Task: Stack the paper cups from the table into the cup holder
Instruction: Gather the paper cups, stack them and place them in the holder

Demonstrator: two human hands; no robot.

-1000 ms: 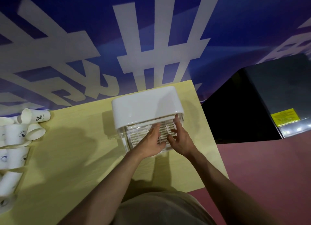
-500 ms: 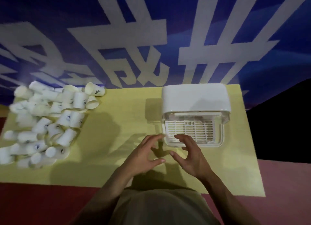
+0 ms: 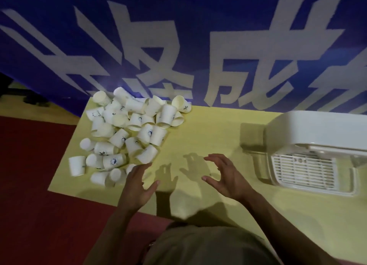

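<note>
Above the table (image 3: pixel 198 137), left hand (image 3: pixel 137 187) near paper cups (image 3: pixel 127 129), right hand (image 3: pixel 224 177) empty

**Surroundings Beyond the Task**

A yellow counter (image 3: pixel 208 129) was seen set against a blue banner (image 3: pixel 198 12) printed with large white characters. A dark red floor (image 3: pixel 33 195) was shown to the left and below the counter's near edge. Shadows were cast on the counter's surface. A khaki garment (image 3: pixel 198 247) was visible at the bottom.
</note>
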